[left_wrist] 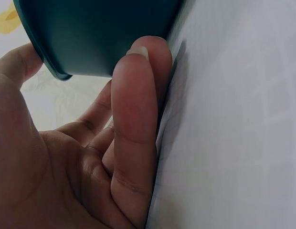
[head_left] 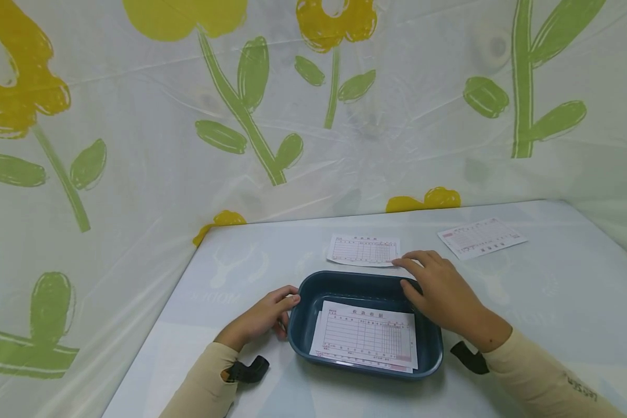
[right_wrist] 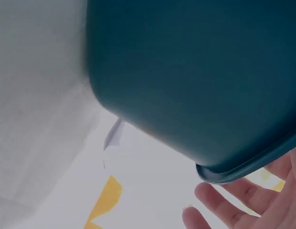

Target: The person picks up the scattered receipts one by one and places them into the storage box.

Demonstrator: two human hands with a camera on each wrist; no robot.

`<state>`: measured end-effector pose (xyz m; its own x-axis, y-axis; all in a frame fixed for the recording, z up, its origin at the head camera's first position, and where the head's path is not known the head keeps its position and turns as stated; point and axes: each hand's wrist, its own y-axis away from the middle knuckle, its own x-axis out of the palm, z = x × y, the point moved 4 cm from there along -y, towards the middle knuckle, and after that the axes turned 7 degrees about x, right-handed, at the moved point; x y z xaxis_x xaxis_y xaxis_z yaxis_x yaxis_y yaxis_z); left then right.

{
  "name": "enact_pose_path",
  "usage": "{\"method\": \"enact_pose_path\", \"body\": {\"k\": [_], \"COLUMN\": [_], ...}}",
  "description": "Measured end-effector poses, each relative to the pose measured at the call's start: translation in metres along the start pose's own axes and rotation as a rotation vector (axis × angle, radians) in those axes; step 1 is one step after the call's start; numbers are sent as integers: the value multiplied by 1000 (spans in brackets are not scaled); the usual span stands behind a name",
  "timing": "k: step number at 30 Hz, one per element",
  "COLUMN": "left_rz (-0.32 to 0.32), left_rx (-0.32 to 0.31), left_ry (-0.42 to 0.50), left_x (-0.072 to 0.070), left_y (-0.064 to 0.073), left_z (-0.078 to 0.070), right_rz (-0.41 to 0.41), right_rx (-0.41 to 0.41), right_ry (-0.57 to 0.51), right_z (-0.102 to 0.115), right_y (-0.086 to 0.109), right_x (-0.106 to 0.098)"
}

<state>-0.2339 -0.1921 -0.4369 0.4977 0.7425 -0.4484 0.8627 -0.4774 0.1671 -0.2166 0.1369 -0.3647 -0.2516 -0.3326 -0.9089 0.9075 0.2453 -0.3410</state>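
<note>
A dark teal plastic basin [head_left: 366, 371] stands on the table, a small stack of printed receipt slips [head_left: 366, 337] lying inside it. At its left end is my left hand [head_left: 258, 316], its thumb touching the rim and loosely bent fingers beside the outer wall [left_wrist: 90, 38]. My right hand [head_left: 444, 290] reaches over the back right corner of the basin. Its thumb is by the rim, and its forefinger extends to the right edge of a receipt slip [head_left: 363, 251] lying behind the basin. In the right wrist view, spread fingers [right_wrist: 224, 202] show beyond the basin's rim [right_wrist: 224, 176].
Another printed slip [head_left: 482, 238] lies at the back right of the white table [head_left: 271, 249]. Behind the table hangs a white sheet [head_left: 397, 157] with yellow flowers and green stems. Black straps [head_left: 248, 370] are at both wrists.
</note>
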Motion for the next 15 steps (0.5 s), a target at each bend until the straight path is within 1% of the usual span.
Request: {"method": "enact_pose_path", "body": {"k": [10,15], "left_rz": [-3,-4], "left_rx": [-22,-17], "left_ry": [6,8], "left_x": [0,0], "left_y": [1,1], "left_z": [-1,0], "right_rz": [-18,-28], "right_rx": [34,63], "right_ry": [0,-10], "right_z": [-11,-18], "right_y": [-4,-6], "right_x": [1,-1]}}
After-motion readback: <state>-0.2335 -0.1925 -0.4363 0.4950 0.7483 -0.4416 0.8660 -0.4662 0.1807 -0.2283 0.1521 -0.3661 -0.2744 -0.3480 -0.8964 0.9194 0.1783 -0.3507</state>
